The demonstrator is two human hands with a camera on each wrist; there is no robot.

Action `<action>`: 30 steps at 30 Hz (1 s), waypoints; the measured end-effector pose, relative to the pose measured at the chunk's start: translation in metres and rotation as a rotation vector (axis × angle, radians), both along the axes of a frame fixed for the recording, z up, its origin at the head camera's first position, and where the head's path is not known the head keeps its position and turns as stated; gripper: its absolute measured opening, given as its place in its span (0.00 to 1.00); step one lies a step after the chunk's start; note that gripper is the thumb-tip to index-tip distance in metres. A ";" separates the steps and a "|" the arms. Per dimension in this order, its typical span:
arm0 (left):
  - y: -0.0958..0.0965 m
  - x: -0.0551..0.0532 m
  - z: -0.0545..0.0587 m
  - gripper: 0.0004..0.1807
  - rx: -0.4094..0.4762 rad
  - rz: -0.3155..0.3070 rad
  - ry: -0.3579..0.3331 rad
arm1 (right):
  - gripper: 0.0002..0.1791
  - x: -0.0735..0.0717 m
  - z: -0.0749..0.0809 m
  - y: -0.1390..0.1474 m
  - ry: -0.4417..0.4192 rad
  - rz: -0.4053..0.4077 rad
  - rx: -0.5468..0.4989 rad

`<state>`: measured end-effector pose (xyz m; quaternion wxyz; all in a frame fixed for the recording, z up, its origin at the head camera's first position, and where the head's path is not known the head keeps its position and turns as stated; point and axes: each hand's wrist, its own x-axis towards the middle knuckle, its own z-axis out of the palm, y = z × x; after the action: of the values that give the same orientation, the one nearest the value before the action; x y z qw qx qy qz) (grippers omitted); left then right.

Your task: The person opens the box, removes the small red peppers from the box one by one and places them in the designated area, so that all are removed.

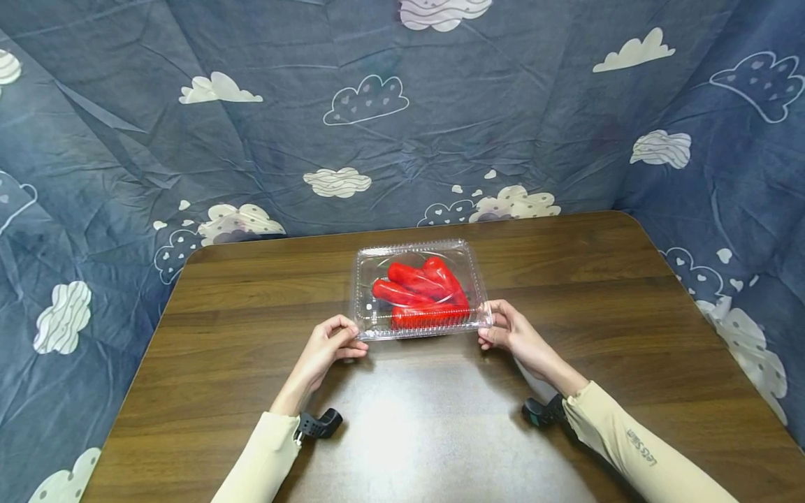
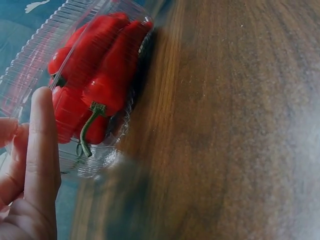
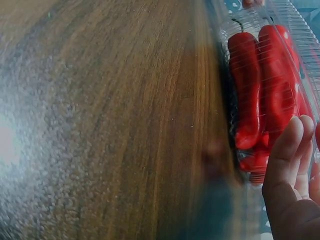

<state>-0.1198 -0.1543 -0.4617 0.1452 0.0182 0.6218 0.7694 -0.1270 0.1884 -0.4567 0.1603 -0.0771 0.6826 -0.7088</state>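
A clear plastic clamshell box (image 1: 411,245) is near the far middle of the table, with several long red peppers (image 1: 418,281) inside. Its transparent lid covers them. My left hand (image 1: 323,347) pinches the near left corner of the rim, and my right hand (image 1: 517,334) pinches the near right corner. In the left wrist view, green stems show on the red peppers (image 2: 112,75) behind the ridged plastic, with the left index finger (image 2: 42,150) extended beside the box. Fingers of the right hand (image 3: 290,175) are at the box's edge in the right wrist view, close to the peppers (image 3: 245,85).
The brown wooden table (image 1: 251,293) has rounded far corners, and light glares off its near middle. A blue cloth (image 1: 264,147) printed with clouds hangs behind it and at both sides. A dark wrist device (image 1: 322,423) sits on each wrist.
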 end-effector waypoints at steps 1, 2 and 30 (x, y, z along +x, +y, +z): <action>0.000 0.000 0.000 0.06 0.000 0.002 0.001 | 0.22 0.000 0.000 0.000 -0.002 -0.002 -0.005; 0.000 0.000 0.000 0.06 0.000 0.003 0.002 | 0.22 0.001 0.000 0.000 -0.004 -0.006 -0.011; -0.002 -0.001 0.000 0.07 0.006 -0.011 0.014 | 0.03 0.002 0.002 -0.003 -0.051 -0.018 -0.077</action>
<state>-0.1204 -0.1561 -0.4614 0.1450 0.0274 0.6203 0.7703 -0.1248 0.1857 -0.4547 0.1681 -0.0588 0.6512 -0.7377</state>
